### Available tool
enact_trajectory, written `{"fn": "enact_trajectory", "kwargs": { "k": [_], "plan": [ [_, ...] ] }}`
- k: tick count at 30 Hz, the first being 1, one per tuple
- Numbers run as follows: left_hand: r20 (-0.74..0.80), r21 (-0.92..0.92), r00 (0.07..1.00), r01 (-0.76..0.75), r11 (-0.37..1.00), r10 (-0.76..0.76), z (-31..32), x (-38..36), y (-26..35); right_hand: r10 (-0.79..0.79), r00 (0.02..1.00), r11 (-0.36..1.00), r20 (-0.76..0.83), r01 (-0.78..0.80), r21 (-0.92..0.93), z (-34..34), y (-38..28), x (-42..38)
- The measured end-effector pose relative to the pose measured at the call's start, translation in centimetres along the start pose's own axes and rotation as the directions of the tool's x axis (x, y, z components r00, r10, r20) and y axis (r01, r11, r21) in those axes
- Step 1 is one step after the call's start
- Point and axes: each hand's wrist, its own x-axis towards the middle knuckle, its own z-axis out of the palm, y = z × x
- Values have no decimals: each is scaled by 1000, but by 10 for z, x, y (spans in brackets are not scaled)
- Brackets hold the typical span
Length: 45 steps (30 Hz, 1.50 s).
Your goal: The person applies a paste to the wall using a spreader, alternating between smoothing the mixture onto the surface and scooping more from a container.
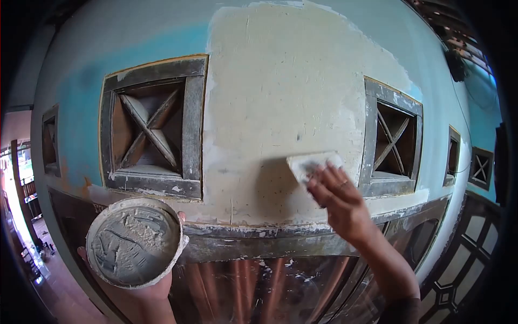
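My left hand (152,292) supports a round tub of wall putty (133,241) from below, its fingers curled up around the rim. Grey-white paste coats the tub's inside in ridges and smears. My right hand (341,201) grips a flat, pale putty spreader (315,160), fingers pressed on its face. The spreader is at the cream-coloured wall patch (280,97), left of the right-hand vent; whether its edge touches the wall is hard to tell. Small dark pits and scratches mark the patch.
Two wooden vent frames with crossed slats, a left one (192,121) and a right one (368,135), flank the patch. Below runs a worn wooden beam (259,247) above glazed panels with a reddish curtain (243,289). A bright doorway (12,183) opens at far left.
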Motion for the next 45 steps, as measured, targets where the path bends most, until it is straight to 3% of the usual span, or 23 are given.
{"fn": "enact_trajectory", "kwargs": {
  "k": [3, 5, 8, 11, 16, 18, 21, 22, 24, 25, 26, 30, 31, 33, 35, 36, 37, 38, 41, 42, 43, 44, 45],
  "plan": [
    [11, -24, 1000, 20, 1000, -20, 4, 2, -5, -6, 979, 992, -205, -20, -121, -29, 18, 63],
    [18, -45, 999, 39, 998, -38, 5, 0, -7, 6, 955, 997, -297, -29, -73, -32, 43, 105],
    [28, -83, 997, 68, 994, -66, 6, 0, -10, 96, 955, 995, -281, -103, -12, -11, 67, 123],
    [34, -133, 996, 86, 987, -82, 4, -1, -7, -34, 988, 986, -152, 9, -164, 18, 46, 83],
    [43, -221, 989, 146, 964, -140, 3, 2, -8, -28, 949, 999, 315, 31, -5, 22, -44, -34],
    [46, -258, 984, 177, 950, -171, 5, 1, -10, -28, 961, 992, 276, -7, 123, 6, -65, -47],
    [14, -315, 978, 201, 928, -207, 6, 1, -12, -83, 977, 981, 195, 115, -157, -21, -29, 11],
    [16, -316, 977, 207, 926, -212, 3, 1, -15, -95, 995, 985, 2, 95, -146, -16, -2, 37],
    [192, -206, 957, 255, 945, -217, -7, -1, -19, -89, 977, 981, -193, 52, -187, -23, 40, 89],
    [234, -177, 946, 266, 947, -222, -8, -3, -19, 36, 956, 978, -291, -94, -187, -19, 53, 101],
    [248, -143, 940, 274, 951, -233, -8, -5, -20, 35, 956, 977, -292, -95, -192, -11, 57, 99],
    [296, 98, 912, 267, 959, -284, -12, -7, -19, 21, 995, 979, -98, -41, -198, 24, 21, 49],
    [301, 193, 903, 258, 947, -307, -14, -7, -18, -16, 999, 976, 34, 23, -216, 30, -2, 20],
    [301, 339, 891, 235, 911, -342, -22, -5, -17, -38, 944, 999, 328, 41, -2, 34, -43, -37],
    [293, 443, 911, 140, 886, -291, -36, -5, -23, -138, 882, 990, 451, 136, 38, 21, -75, -70],
    [294, 540, 927, 38, 841, -232, -40, -4, -26, -192, 909, 981, 370, 182, 64, 8, -84, -70],
    [298, 418, 953, -72, 906, -61, 0, -10, -29, -213, 933, 977, 290, 195, 90, 3, -84, -65],
    [295, 417, 954, -69, 906, -63, -5, -11, -30, -232, 950, 970, 209, 211, 116, -2, -79, -55],
    [429, 741, 900, -301, 600, -77, -30, -6, -38, -166, 986, 982, -5, 164, -95, -24, -26, 21],
    [431, 739, 899, -301, 602, -80, -21, -9, -35, -160, 982, 978, -97, 144, -151, -22, 0, 43],
    [319, 357, 930, 61, 932, -183, -4, -14, -28, -102, 983, 982, -150, 75, -174, -22, 22, 62],
    [274, -173, 903, 385, 907, -332, 7, -17, -26, -45, 978, 981, -206, 4, -193, -21, 36, 70],
    [463, 78, 882, 57, 995, -87, 4, -18, -41, -45, 977, 980, -209, 3, -197, -15, 44, 67]
  ]
}}
